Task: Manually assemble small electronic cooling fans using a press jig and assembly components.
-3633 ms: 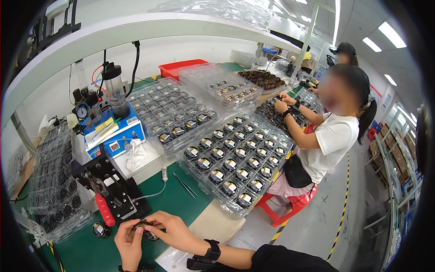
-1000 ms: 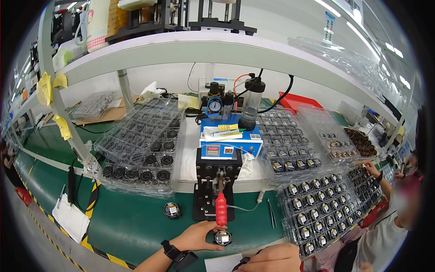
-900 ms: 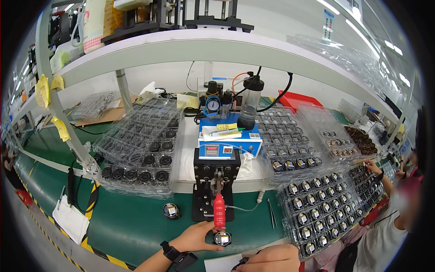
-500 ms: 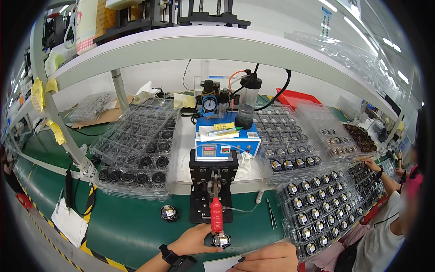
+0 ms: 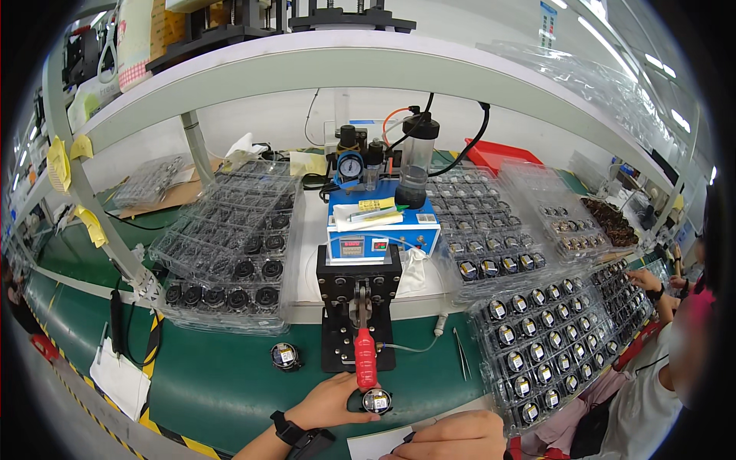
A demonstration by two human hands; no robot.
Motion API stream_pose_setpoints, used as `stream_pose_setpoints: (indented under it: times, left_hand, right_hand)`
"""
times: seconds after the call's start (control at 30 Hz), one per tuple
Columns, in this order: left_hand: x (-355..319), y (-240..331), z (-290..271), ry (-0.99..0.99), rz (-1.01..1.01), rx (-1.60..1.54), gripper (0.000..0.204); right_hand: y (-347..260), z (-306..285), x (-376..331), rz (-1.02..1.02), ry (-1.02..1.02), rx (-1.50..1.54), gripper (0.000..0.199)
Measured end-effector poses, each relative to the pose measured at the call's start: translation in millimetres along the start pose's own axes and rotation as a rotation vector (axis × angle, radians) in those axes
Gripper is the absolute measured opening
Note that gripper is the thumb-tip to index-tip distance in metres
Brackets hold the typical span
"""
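My left hand (image 5: 331, 400) is closed on a small round black part (image 5: 376, 401) with a pale label on its face, just below the red handle (image 5: 366, 360) of a black bench press (image 5: 358, 284). At the lower edge my right hand (image 5: 460, 437) is curled over a white sheet of paper (image 5: 376, 446). Something dark shows at its fingertips, but what it holds is hidden. A second round black part (image 5: 285, 356) lies on the green mat, left of the press. Metal tweezers (image 5: 461, 354) lie to the right of the press.
Clear trays of labelled round parts (image 5: 537, 349) lie at the right; stacked trays (image 5: 222, 253) stand at the left. Behind the press is a blue control box (image 5: 383, 230). A shelf beam (image 5: 345, 69) crosses overhead. Another person's hand (image 5: 646, 280) reaches over the right trays.
The whole view has shifted slightly. Both my hands keep nearly the same place and grip, and the labelled part stays in my left fingers. The other person's hand has moved a little.
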State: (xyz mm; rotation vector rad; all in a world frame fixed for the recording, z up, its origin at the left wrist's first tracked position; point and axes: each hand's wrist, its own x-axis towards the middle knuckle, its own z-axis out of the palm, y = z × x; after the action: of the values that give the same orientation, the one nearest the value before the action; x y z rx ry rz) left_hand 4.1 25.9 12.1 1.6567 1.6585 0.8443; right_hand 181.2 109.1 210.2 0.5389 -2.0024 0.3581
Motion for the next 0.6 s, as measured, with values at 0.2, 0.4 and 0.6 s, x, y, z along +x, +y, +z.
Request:
stream_pose_setpoints:
  times: [0.2, 0.4, 0.6]
  left_hand:
    - [-0.5, 7.7, -3.4, 0.003, -0.007, -0.004, 0.055]
    - [-0.2, 11.7, -6.2, -0.001, -0.021, -0.008, 0.054]
    - [-1.0, 10.5, -4.6, 0.012, -0.02, 0.001, 0.054]
  right_hand:
    - [-2.2, -3.2, -2.0, -0.001, -0.027, -0.023, 0.02]
    - [-1.8, -5.4, -2.0, -0.006, -0.044, -0.039, 0.02]
    - [1.0, -5.5, -0.2, -0.061, -0.056, -0.031, 0.02]
